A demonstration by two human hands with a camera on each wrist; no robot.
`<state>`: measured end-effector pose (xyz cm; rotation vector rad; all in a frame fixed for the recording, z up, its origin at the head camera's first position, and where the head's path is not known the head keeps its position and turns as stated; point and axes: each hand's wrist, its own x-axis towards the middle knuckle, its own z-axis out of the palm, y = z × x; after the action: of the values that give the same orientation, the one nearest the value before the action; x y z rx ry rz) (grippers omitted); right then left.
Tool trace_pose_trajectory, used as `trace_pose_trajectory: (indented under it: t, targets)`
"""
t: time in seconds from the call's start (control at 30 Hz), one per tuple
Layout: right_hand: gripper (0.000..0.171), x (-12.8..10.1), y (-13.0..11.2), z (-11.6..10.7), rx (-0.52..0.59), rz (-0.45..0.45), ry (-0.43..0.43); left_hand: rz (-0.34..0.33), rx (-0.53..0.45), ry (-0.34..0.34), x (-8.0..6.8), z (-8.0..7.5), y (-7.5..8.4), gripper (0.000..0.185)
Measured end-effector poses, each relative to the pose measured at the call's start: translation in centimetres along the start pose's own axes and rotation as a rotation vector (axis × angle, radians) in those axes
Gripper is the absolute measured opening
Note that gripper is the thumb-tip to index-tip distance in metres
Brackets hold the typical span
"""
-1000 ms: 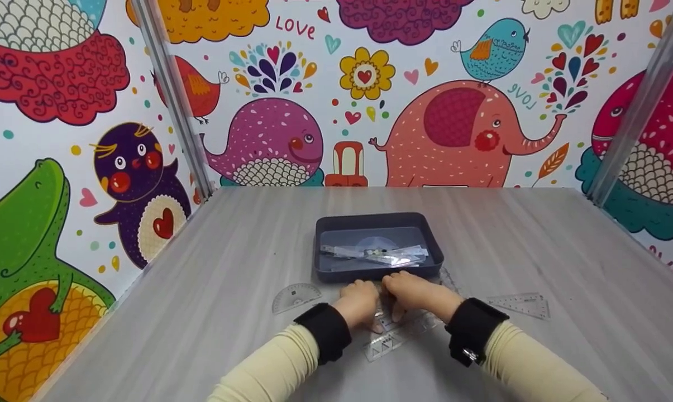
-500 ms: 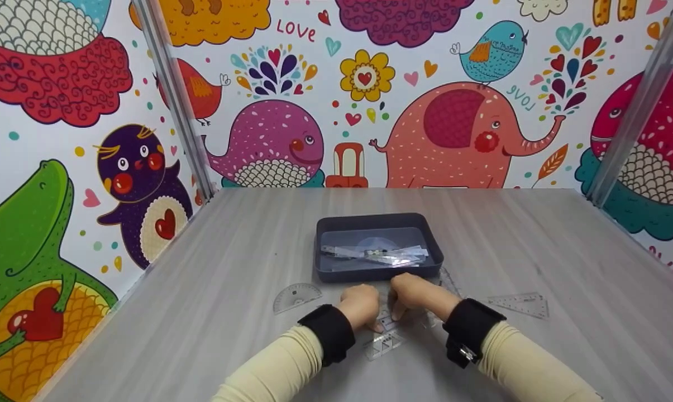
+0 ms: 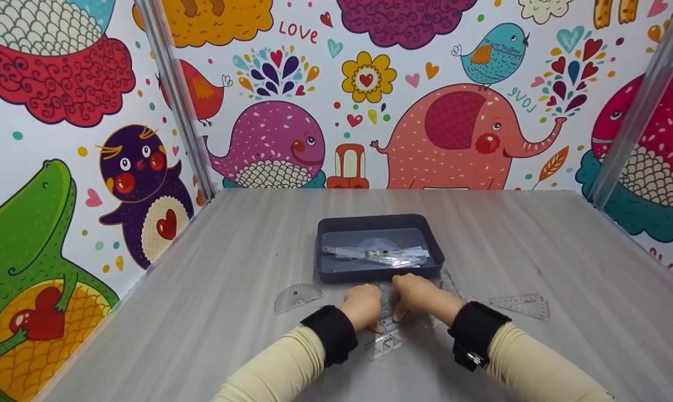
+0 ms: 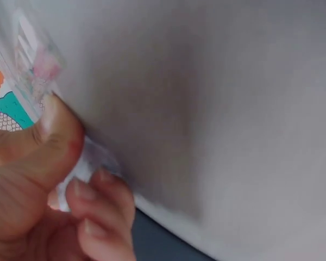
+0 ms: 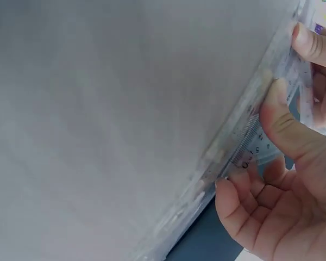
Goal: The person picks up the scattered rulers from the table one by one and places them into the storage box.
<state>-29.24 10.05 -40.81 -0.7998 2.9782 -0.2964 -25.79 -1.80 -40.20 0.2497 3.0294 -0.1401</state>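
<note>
In the head view, my left hand (image 3: 364, 305) and right hand (image 3: 421, 296) are side by side low over the table, in front of the tray. Between them lies a clear plastic ruler (image 3: 388, 304). The right wrist view shows the right thumb on the ruler (image 5: 255, 140) face, with the fingers curled behind its numbered edge. Farther along the same plastic, the left thumb (image 5: 314, 46) presses too. Up close, the left hand (image 4: 49, 157) pinches clear plastic between thumb and curled fingers. A clear piece with triangle cut-outs (image 3: 385, 345) shows below the hands.
A dark blue tray (image 3: 370, 276) with several clear rulers (image 3: 370, 254) inside stands just beyond the hands. Left of them lies a clear protractor (image 3: 297, 297), and a clear set square (image 3: 520, 305) lies to the right. Another transparent piece (image 3: 451, 282) shows by the tray's right corner.
The right hand has shifted slightly right, widening the gap between the hands. Less of the slanted clear plastic shows below the right hand. The tray, protractor and set square keep their places.
</note>
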Motion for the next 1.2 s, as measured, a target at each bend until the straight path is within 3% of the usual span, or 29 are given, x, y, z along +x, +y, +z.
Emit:
trace_pose_trajectory:
  t: [0.27, 0.53, 0.63, 0.8, 0.97, 1.2]
  targets:
    - [0.038, 0.1, 0.3, -0.3, -0.004, -0.029, 0.02, 0.013, 0.049, 0.044, 0.5, 0.0, 0.1, 0.065]
    - [0.026, -0.4, 2.1, -1.4, 0.035, -0.214, 0.006, 0.191, 0.005, 0.098, 0.4, 0.0, -0.5, 0.042]
    - [0.023, -0.9, 2.3, -2.0, 0.051, -0.254, 0.025, 0.224, -0.001, 0.123, 0.2, 0.0, -0.6, 0.036]
    - [0.021, -1.4, 2.7, -2.7, 0.115, -0.316, 0.094, 0.25, -0.097, 0.168, 0.1, -0.5, -1.4, 0.03]
    - [0.013, -1.3, 3.3, -4.1, 0.176, -0.331, 0.165, 0.244, -0.172, 0.284, 0.5, -1.8, -2.6, 0.027]
    - [0.004, 0.0, 3.6, -5.4, 0.192, -0.246, 0.38, 0.219, -0.24, 0.537, 2.0, -2.9, -3.6, 0.017]
